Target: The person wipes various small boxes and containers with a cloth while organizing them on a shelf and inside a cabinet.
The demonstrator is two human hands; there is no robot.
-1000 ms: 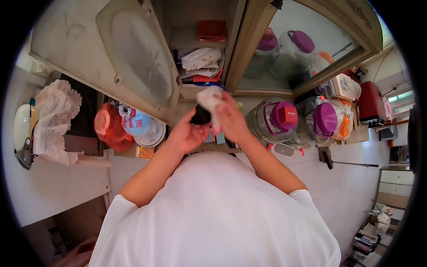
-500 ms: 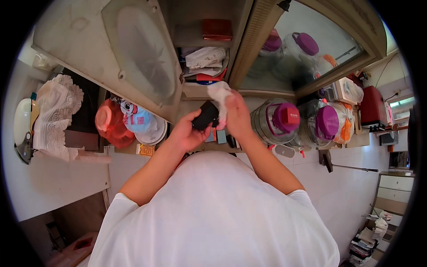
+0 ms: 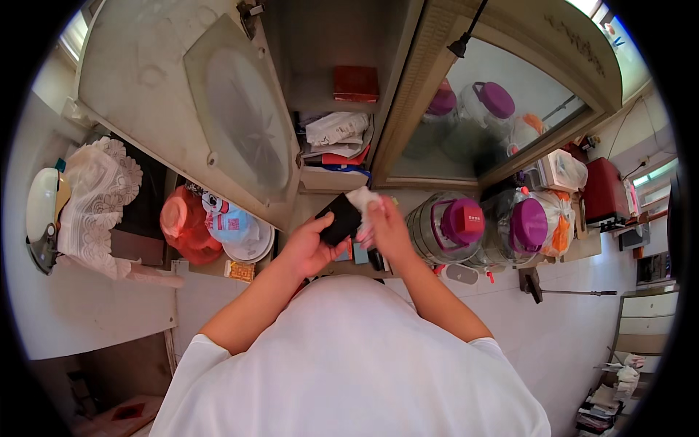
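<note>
My left hand [image 3: 309, 246] grips a small black box-like object [image 3: 339, 221], its thumb across one face. What kind of object it is I cannot make out. In my right hand [image 3: 390, 231] is a crumpled white cloth [image 3: 362, 197], touching the box's upper right edge. Both hands are over the counter before an open cabinet. Below them, small blue items [image 3: 360, 253] and a dark rounded thing [image 3: 376, 259] are partly hidden by my fingers.
The frosted-glass door [image 3: 244, 109] stands open at left; a mirror [image 3: 502, 109] rises at right. Large jars with purple lids [image 3: 462, 221] crowd the right counter. Left are a red plastic bag [image 3: 188, 224] and stacked white plates [image 3: 251, 244]. A dark red box [image 3: 355, 84] sits on the shelf.
My right hand has brought the cloth down from above onto the edge of the black box. The left hand still holds the box, now tilted a little differently. The whole view has shifted slightly.
</note>
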